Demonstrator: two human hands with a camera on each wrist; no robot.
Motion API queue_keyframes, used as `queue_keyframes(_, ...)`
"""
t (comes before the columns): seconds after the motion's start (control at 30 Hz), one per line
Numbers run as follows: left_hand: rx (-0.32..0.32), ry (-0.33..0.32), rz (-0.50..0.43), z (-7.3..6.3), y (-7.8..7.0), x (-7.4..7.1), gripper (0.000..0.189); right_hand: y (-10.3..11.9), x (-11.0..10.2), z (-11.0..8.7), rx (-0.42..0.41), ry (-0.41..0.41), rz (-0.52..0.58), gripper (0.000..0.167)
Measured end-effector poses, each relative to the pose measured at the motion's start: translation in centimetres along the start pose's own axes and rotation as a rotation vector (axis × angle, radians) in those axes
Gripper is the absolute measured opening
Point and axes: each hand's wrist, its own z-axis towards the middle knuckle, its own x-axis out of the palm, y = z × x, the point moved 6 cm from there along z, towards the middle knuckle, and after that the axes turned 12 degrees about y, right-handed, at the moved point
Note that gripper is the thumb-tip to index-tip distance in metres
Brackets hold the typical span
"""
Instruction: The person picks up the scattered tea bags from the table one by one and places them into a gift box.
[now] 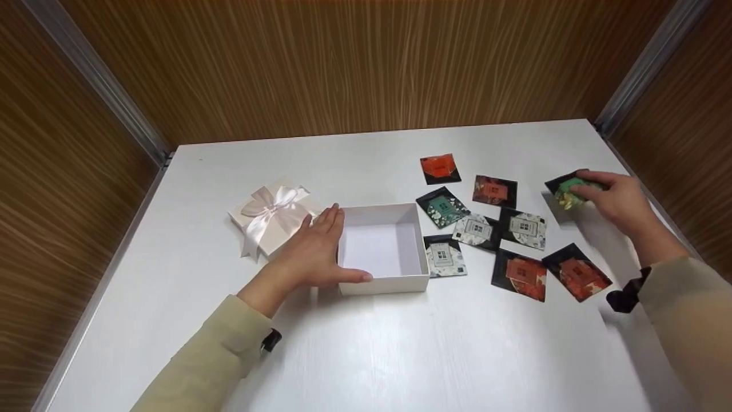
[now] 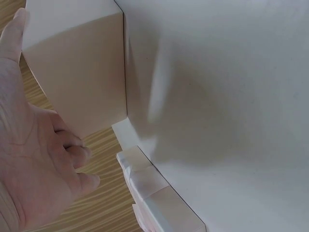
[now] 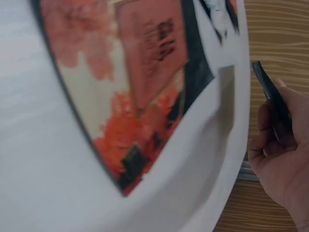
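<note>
An open white box stands at mid table, and nothing lies inside it. My left hand rests against its left side, fingers stretched along the far left corner and thumb over the front rim. In the left wrist view, the box wall shows beside the palm. Over at the right, my right hand pinches a green and black flat packet between thumb and fingers, tilted over the table. The right wrist view shows that packet edge-on as a dark strip.
A cream lid with a satin bow lies left of the box. Several flat packets in red, green and white spread to the right, one white packet right beside the box. Wood-grain panels surround the white table.
</note>
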Motion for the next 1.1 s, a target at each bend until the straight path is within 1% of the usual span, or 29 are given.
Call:
queue_keyframes(0.1, -0.003, 0.005, 0.002, 0.1, 0.0, 0.0, 0.145, 1.6, -0.7, -0.5, -0.033, -0.067, 0.062, 0.07)
queue_keyframes(0.17, -0.002, 0.007, 0.007, 0.1, 0.0, 0.1, 0.144, 3.0, -0.8, -0.7, -0.057, -0.088, 0.089, 0.067)
queue_keyframes(0.3, 0.003, 0.003, 0.01, 0.1, 0.0, 0.1, 0.144, 6.3, 0.1, -1.3, -0.125, -0.056, 0.15, 0.061)
queue_keyframes(0.47, 0.003, 0.003, 0.012, 0.0, -0.1, 0.1, 0.144, 11.2, 2.6, -2.1, -0.218, 0.016, 0.157, 0.053)
queue_keyframes(0.6, 0.001, 0.0, 0.012, 0.1, -0.1, 0.0, 0.143, 14.9, 5.0, -2.9, -0.254, 0.069, 0.137, 0.05)
queue_keyframes(0.73, 0.002, 0.0, 0.015, 0.1, 0.0, 0.0, 0.144, 18.0, 7.4, -3.6, -0.297, 0.118, 0.137, 0.051)
queue_keyframes(0.93, -0.003, 0.002, 0.023, 0.1, -0.2, -0.2, 0.144, 21.4, 10.9, -4.7, -0.361, 0.213, 0.14, 0.051)
queue_keyframes(1.1, -0.005, -0.001, 0.03, 0.0, -0.2, -0.4, 0.144, 23.0, 13.6, -5.0, -0.387, 0.266, 0.108, 0.047)
